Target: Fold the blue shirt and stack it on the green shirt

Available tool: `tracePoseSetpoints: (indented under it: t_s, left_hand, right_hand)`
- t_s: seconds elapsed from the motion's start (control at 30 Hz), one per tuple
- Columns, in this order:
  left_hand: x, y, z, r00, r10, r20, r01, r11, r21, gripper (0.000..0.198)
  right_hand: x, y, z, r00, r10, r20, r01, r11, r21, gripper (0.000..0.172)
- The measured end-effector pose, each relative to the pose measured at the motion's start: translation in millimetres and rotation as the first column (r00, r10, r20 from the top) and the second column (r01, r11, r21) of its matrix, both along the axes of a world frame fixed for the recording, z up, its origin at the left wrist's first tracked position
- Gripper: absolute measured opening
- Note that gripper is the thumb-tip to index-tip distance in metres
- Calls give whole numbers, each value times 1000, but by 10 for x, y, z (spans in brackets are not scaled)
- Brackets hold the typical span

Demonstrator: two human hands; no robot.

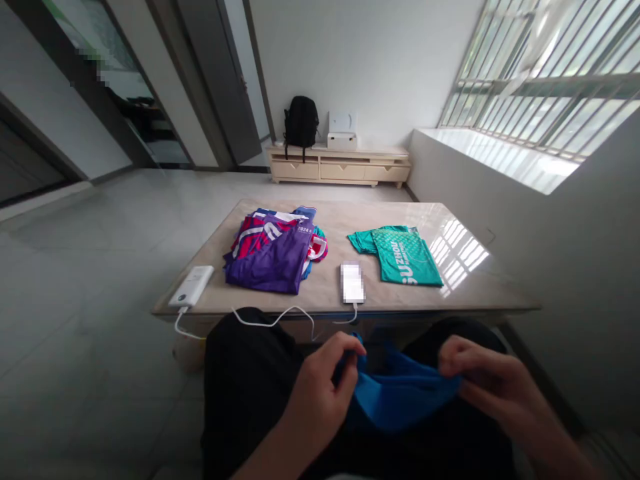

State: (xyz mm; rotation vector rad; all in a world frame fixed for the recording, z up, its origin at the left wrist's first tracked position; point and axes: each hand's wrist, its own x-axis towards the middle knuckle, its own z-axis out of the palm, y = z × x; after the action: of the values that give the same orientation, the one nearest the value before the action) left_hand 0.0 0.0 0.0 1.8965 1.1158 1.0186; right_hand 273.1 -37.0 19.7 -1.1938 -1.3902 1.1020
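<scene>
**Blue garment pinched between both hands over your lap**

The blue garment [400, 397] lies bunched across your lap, just below the near edge of the table [470, 287], and you hold it at both ends. Your left hand [320, 387] has its fingers curled closed around the cloth's left edge, thumb on top. Your right hand [483, 377] pinches the right edge, fingertips drawn together on the fabric. Between the two grips the cloth sags in a loose fold, so how it is oriented cannot be told.

A white cable [273, 319] runs from the power bank [191, 285] at the table's left corner along the near edge towards the phone [353, 282], and it hangs just above your hands. If you lift the cloth up and forward, I judge it could catch that cable and drag the phone or power bank off the edge.

Further in, a pile of purple and red shirts [275, 250] sits left of centre, and a folded green shirt [400, 253] lies to the right. Both are well apart from your hands. A loose grip on either edge could let the slack side slip to the floor.
</scene>
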Motion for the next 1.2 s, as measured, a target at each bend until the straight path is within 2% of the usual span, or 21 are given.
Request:
tracePoseSetpoints:
  t_s: [0.07,0.1,0.2,0.3,0.43,0.57,0.7,0.87,1.0,1.2]
  left_hand:
    - [133,-84,-36,996,-82,40,84,996,-27,22]
    - [174,-120,-61,993,-110,49,111,994,-25,26]
    - [216,-187,-151,992,-123,42,123,992,1,43]
    - [208,-189,-225,988,-126,89,129,991,-27,61]
    - [222,-141,-255,973,-152,173,162,986,-47,72]
    - [238,-94,-252,970,-160,185,168,985,-27,75]
    - [219,-61,-260,973,-179,144,178,984,23,76]
    - [190,-32,-266,978,-196,77,191,979,65,76]
    - [194,-31,-291,983,-173,69,169,984,59,72]
    - [190,-36,-335,981,-193,38,192,981,33,66]
  right_hand:
    - [-184,104,-65,986,150,67,-147,987,-58,16]
    - [-256,142,-100,981,178,81,-172,982,-79,15]
    - [-388,207,-181,985,162,55,-156,982,-102,19]
    - [-431,234,-219,985,171,-2,-170,984,-53,11]
    - [-479,270,-259,982,119,-145,-131,989,-71,9]
    - [-544,295,-335,958,44,-283,-106,972,-209,17]
    - [-602,298,-364,946,-30,-324,-84,940,-331,33]
    - [-672,301,-346,947,27,-320,-108,965,-239,23]
    - [-707,295,-401,944,-15,-329,-55,977,-204,16]
    - [-715,272,-486,953,15,-301,-68,984,-164,18]
